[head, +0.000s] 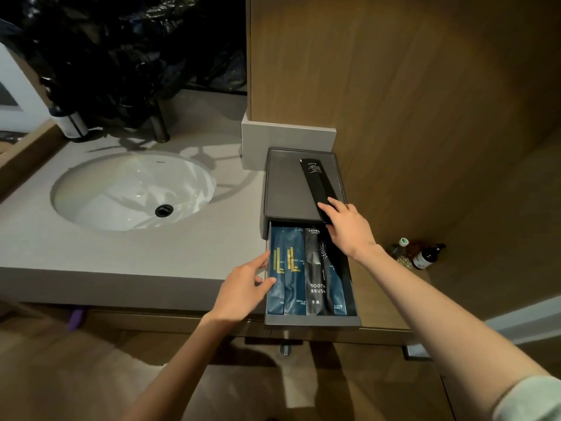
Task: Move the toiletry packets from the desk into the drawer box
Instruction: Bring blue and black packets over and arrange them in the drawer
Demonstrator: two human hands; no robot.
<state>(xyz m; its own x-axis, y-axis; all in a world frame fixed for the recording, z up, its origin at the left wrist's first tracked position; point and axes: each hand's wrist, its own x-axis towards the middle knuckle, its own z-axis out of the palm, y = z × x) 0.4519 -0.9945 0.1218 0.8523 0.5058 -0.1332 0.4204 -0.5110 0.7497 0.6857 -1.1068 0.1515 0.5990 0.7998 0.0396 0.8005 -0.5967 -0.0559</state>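
A white sink [133, 189] sat in the bench [91, 253] on the left. Next came the left hand [243, 290]. Its fingers were loose and mostly straight. They touched the left side of the open drawer [312, 322] and the first of the blue packets [287, 275] inside. It held nothing. The blue packets lay side by side, with a dark toothbrush packet [315, 268] next to them. The drawer looked nearly full.

Above it was the flat top of the drawer box [288, 183]. A long black packet [318, 183] lay there at a slant. The right hand [349, 226] pinched its near end, fingers on top and thumb below. Far right, some small bottles [425, 256] stood by the wooden wall.

The black packet probably had to go in next. Only a thin gap was left on the drawer's right side, so the packet could jam or bend. It could also slip from the pinch and fall to the floor. A hard push down could tip the pulled-out drawer.
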